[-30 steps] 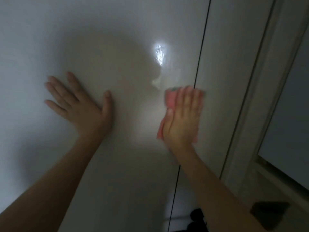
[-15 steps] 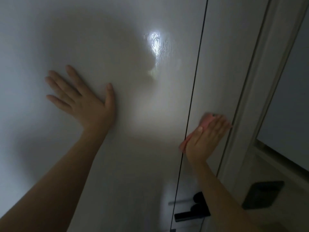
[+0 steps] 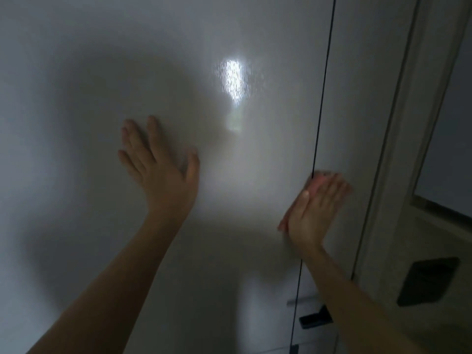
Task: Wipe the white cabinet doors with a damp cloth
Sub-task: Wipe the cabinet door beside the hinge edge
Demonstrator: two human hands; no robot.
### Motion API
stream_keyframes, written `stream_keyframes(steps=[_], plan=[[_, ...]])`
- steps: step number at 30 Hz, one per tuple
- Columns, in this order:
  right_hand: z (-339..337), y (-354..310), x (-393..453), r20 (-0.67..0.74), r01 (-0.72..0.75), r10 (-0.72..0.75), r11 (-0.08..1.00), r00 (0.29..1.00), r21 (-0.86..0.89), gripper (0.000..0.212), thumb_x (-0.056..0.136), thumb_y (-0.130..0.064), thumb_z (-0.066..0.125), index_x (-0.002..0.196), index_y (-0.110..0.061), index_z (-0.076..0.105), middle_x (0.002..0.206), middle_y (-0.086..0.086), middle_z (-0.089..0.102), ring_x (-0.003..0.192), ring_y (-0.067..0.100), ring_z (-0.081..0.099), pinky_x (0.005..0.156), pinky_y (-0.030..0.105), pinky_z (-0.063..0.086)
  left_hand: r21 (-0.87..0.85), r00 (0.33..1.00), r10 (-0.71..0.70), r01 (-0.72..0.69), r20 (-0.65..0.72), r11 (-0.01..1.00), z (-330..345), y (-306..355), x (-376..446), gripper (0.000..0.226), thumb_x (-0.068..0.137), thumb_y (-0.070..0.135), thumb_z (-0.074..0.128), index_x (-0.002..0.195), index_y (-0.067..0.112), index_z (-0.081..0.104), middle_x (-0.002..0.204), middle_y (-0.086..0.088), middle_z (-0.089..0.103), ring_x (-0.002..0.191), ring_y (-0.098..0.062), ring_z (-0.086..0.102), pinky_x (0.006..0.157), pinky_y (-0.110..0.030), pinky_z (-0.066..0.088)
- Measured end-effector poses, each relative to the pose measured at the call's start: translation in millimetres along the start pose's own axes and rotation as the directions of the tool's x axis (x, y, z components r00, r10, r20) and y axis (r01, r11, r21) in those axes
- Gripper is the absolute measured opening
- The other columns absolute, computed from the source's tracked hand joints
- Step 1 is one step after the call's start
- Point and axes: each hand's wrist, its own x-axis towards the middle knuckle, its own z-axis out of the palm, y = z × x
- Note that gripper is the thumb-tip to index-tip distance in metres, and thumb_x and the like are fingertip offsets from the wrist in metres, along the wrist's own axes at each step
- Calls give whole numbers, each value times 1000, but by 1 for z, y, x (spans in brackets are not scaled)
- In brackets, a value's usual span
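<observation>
A wide white cabinet door fills the left of the view, and a narrower white door stands to its right across a thin dark gap. My left hand lies flat on the wide door, fingers spread, holding nothing. My right hand presses a pink cloth flat against the narrow door, just right of the gap. The cloth shows only at the fingertips and along the thumb side; the rest is under the palm.
A bright light reflection glints on the wide door above my hands. A black door handle sits low by the gap. A pale frame runs along the right, with a dark rectangular plate on the wall beyond it.
My right hand slid the cloth from the wide door across the gap, down and right, then a little back up along the narrow door. My left hand stays planted.
</observation>
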Motion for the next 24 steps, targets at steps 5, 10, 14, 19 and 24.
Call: stream_keyframes(steps=[5, 10, 14, 19, 24], plan=[[10, -38, 50, -151, -68, 74, 997, 986, 42, 59, 99, -31, 15, 147, 4, 17, 156, 21, 13, 145, 37, 6, 119, 44, -4, 7, 998, 67, -67, -13, 998, 6, -19, -42, 69, 88, 34, 50, 147, 4, 29, 152, -29, 18, 143, -41, 14, 115, -54, 5], [27, -13, -97, 85, 308, -300, 945, 950, -111, 54, 98, -24, 21, 145, 3, 24, 153, 23, 18, 142, 42, 14, 117, 52, 9, 15, 987, 162, -162, 14, 987, 25, -24, -99, 66, 88, 37, 53, 142, 2, 37, 148, -31, 26, 140, -43, 21, 112, -61, 12], [16, 24, -33, -43, 127, -134, 983, 990, -129, 56, 97, -25, 20, 146, 2, 20, 153, 23, 22, 143, 38, 17, 119, 44, 4, 24, 969, 247, -247, -13, 969, 38, -30, -119, 64, 88, 40, 53, 140, 4, 42, 146, -32, 29, 139, -44, 23, 111, -63, 12], [22, 28, -32, -190, -265, 270, 963, 944, 48, 60, 99, -31, 13, 146, 4, 21, 155, 21, 19, 145, 34, 12, 119, 41, -1, 18, 949, 314, -314, -11, 949, 52, -28, -136, 66, 87, 44, 52, 140, 6, 40, 147, -30, 27, 139, -44, 20, 110, -64, 7], [28, 66, -74, -103, -66, 55, 993, 993, -98, 58, 100, -30, 14, 146, 5, 19, 155, 22, 15, 145, 33, 10, 119, 40, -2, 11, 933, 359, -359, -22, 933, 59, -36, -153, 67, 86, 47, 51, 141, 9, 42, 148, -26, 29, 141, -41, 21, 111, -60, 4]])
